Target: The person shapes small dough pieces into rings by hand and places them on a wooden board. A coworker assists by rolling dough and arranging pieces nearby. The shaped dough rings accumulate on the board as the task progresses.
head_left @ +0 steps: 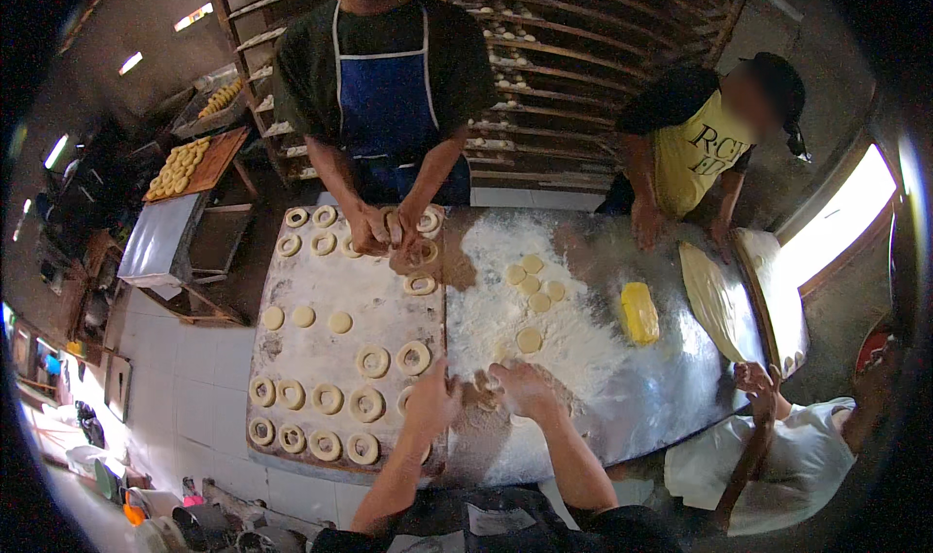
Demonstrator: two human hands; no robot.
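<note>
My left hand [432, 397] is over the board's right edge with fingers apart, beside dough rings [413, 358]. My right hand [520, 388] reaches onto the floured metal surface [593, 417], its fingers blurred over a shadowed patch; whether it holds dough is unclear. Just above it lies a pale dough disc [529, 340], with several more discs [532, 281] farther back. The floury board [330, 291] carries several rings and, at middle left, discs [340, 322]. Across from me a co-worker in a blue apron [384, 106] handles dough above the far rings.
A co-worker in yellow [695, 155] leans over the right end, near a yellow block [639, 312] and a rolled dough sheet [709, 300]. A person in white [777, 456] is at lower right. Behind are wooden racks [554, 38]; at left, a side table [165, 242] with a dough tray [204, 159].
</note>
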